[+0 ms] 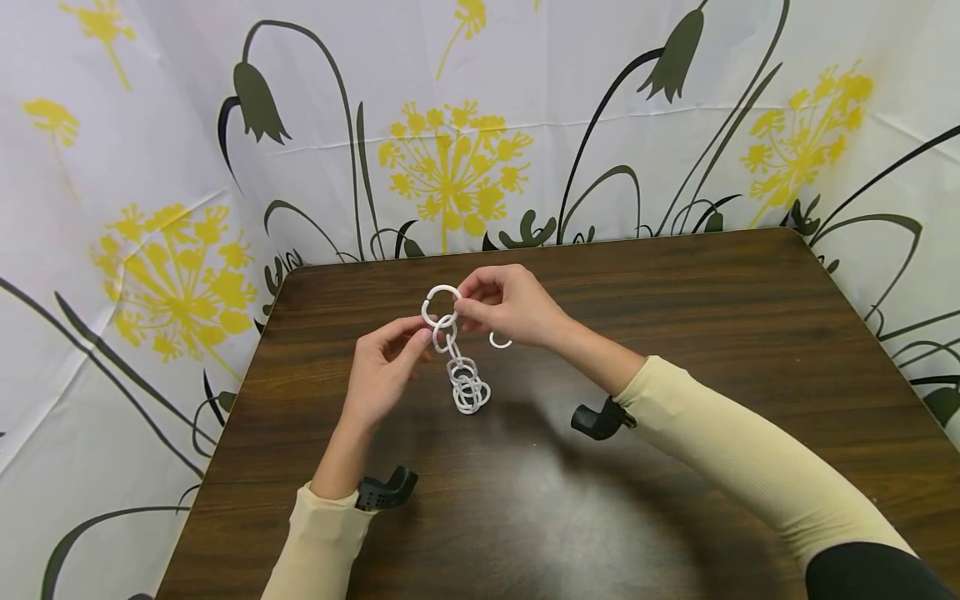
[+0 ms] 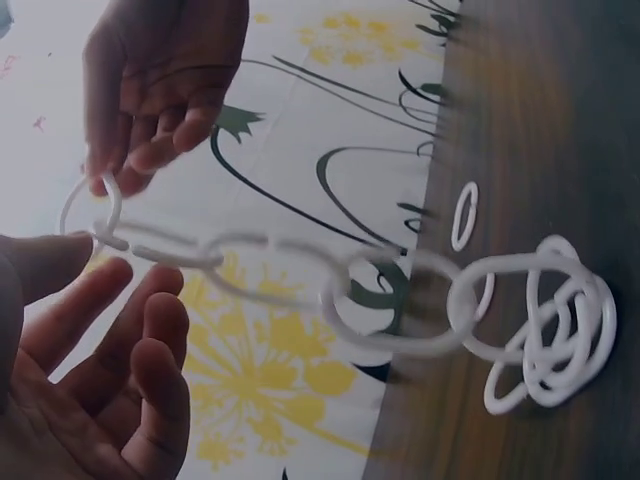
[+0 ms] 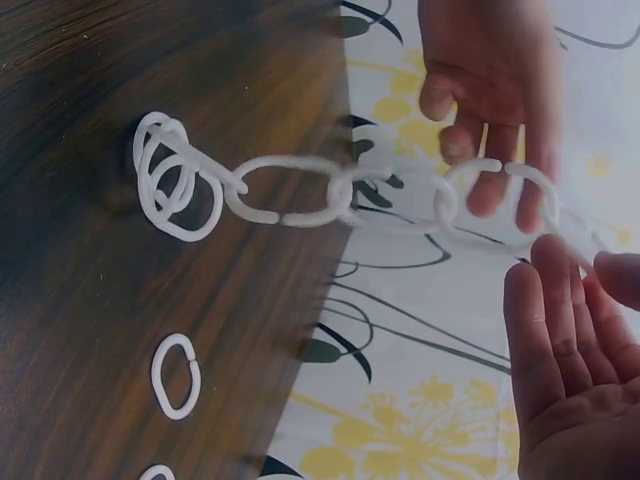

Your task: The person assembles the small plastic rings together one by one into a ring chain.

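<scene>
A chain of white plastic links (image 1: 452, 346) hangs between my hands, its lower end heaped on the table in a small pile (image 3: 186, 236). The top link (image 1: 441, 288) is pinched by the thumb and forefinger of my right hand (image 1: 517, 307). Just below and to the left, my left hand (image 1: 378, 367) pinches the chain near the second link with thumb and forefinger. In the left wrist view its other fingers (image 2: 160, 385) are loosely bent. A small gap shows in several links. The fingertips partly hide where the top two links meet.
A loose white link (image 3: 157, 378) lies on the dark wooden table (image 1: 675, 333), with part of another link (image 3: 155, 470) at the right wrist view's bottom edge. A flower-patterned curtain (image 1: 540, 158) hangs behind the table. Black wrist devices (image 1: 600, 419) are worn on both forearms.
</scene>
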A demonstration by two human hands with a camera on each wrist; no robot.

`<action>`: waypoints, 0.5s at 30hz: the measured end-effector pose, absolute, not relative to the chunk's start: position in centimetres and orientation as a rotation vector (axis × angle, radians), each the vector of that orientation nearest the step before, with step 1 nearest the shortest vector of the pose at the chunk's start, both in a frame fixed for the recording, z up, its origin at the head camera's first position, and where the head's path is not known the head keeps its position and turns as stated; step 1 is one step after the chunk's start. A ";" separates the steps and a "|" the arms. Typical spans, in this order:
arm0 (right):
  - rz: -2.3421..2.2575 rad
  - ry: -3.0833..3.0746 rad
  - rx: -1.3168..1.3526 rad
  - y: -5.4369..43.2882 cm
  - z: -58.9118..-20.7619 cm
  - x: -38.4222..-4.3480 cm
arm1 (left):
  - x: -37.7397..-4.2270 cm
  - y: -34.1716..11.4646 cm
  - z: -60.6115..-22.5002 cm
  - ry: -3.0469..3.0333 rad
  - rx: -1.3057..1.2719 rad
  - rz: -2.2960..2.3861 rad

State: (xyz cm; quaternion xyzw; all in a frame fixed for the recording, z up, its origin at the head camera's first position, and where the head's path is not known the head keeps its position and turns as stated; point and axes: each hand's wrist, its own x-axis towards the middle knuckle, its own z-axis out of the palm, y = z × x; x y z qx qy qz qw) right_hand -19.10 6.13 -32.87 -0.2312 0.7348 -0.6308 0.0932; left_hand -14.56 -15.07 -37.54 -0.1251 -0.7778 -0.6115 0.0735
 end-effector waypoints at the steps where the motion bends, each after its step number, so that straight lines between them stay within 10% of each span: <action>1: -1.870 2.168 -0.688 6.1 -32.9 -19.1 | -14.4 -14.8 -37.1 -2.321 -0.373 -1.853; 15: -1.471 2.421 -0.818 8.1 -35.5 -20.6 | -13.2 -13.7 -34.8 -2.251 -0.338 -1.939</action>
